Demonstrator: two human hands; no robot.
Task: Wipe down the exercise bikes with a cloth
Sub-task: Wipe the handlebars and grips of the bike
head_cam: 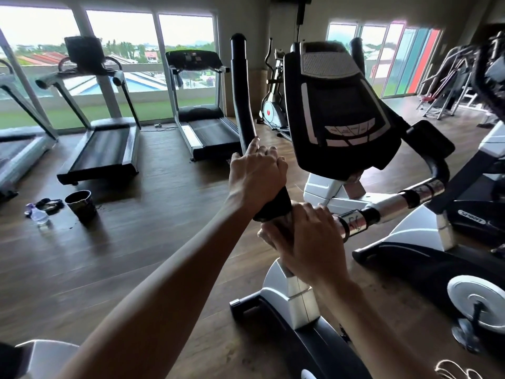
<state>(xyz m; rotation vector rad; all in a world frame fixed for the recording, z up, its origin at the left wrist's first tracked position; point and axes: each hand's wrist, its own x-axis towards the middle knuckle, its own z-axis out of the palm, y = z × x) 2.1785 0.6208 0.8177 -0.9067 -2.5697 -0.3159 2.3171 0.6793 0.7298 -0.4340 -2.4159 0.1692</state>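
On the near side of the silver-and-black exercise bike [352, 203], the person stands over its handlebar with both arms stretched out. The left hand [257, 173] is curled round the black foam grip of the left handlebar [241, 88], holding it low down where the bar bends; from there the grip's long axis rises almost straight up and away, towards the windows. The right hand [306, 239] lies just below and nearer, fingers bent over the chrome-and-black crossbar [388, 206], which runs from that hand up and to the right beneath the black console [341, 105]. Something pale bunches under the right palm, likely the wiping cloth, though I cannot tell for sure; no cloth shows plainly anywhere else. If it is there, the upright grip lies up and left of it and the left hand is the nearer one, so I would judge that hand must shift or let go before the bar above can be wiped. The only writing I can make out is "SPORT" on the dark base [472, 221] of the neighbouring machine; the console's button labels are too small to read. A dark round bucket [80, 205] sits well apart on the wooden floor [136, 242] to the left
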